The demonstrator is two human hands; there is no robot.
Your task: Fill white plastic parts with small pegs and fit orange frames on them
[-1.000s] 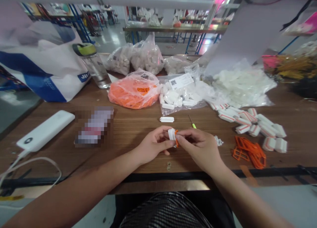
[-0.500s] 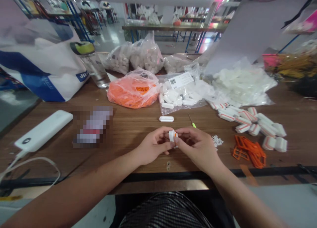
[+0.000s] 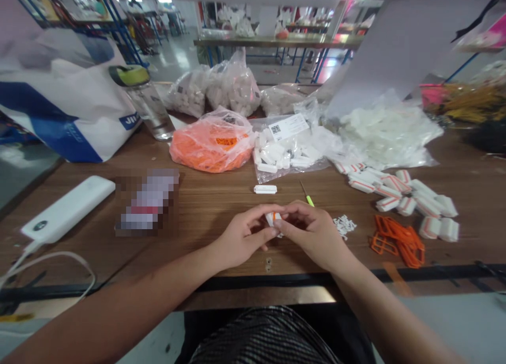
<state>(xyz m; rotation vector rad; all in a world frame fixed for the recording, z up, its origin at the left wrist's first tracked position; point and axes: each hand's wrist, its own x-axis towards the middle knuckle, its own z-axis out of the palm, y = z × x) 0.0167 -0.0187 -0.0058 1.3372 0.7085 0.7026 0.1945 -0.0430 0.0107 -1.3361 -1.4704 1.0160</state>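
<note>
Between my two hands is a small white plastic casing (image 3: 270,218) with an orange strip along it, partly covered by my fingers. My left hand (image 3: 241,237) pinches it from the left, and my right hand (image 3: 310,229) grips it from the right, thumb pressed on its near side. Just beyond my fingers lies a single white casing piece (image 3: 265,189). A thin tool with a green handle (image 3: 309,200) rests past my right hand. Small white pieces (image 3: 345,225) are heaped beside that hand, with orange frames (image 3: 399,240) farther right.
White casings with orange seams (image 3: 403,193) pile up at the right. Bags of orange parts (image 3: 209,143) and white parts (image 3: 290,148) line the back. A bottle (image 3: 148,106), power bank (image 3: 69,208) with cable and blurred flat object (image 3: 148,202) occupy the left.
The casing has turned in my fingers, so the orange strip now faces up more. My hands stay in nearly the same spot, closed around it.
</note>
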